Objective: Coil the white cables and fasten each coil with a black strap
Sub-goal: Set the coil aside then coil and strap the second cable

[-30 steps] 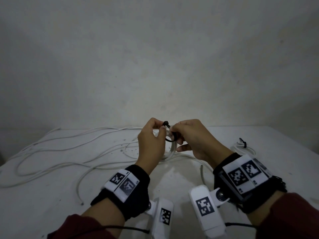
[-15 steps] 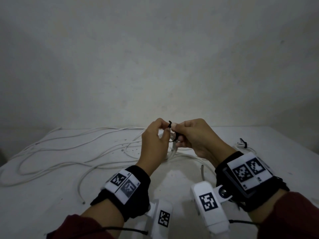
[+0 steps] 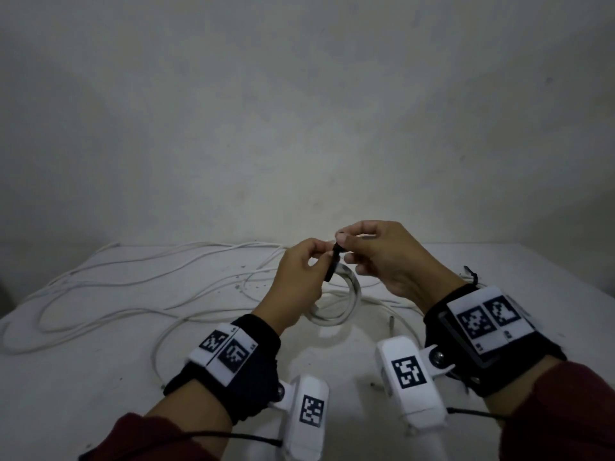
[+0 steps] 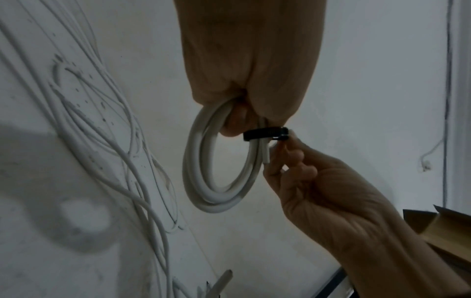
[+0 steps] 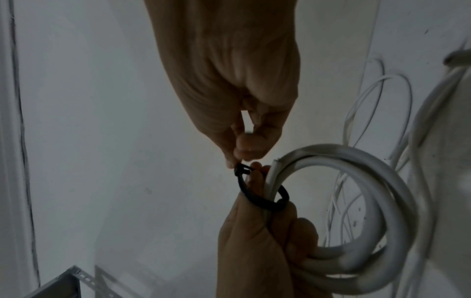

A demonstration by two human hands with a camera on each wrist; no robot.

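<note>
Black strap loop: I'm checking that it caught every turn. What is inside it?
Inside the black strap run the white coil strands and a left hand fingertip. The fingers cover part of the bundle, so the turns cannot be counted.

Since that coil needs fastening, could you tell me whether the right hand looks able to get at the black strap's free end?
Probably yes: the right hand already pinches the black strap, nothing between.

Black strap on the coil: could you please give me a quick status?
Left hand grips the white coil. Right hand pinches the black strap, looped round the coil, not yet snug. Nothing in the way.
</note>
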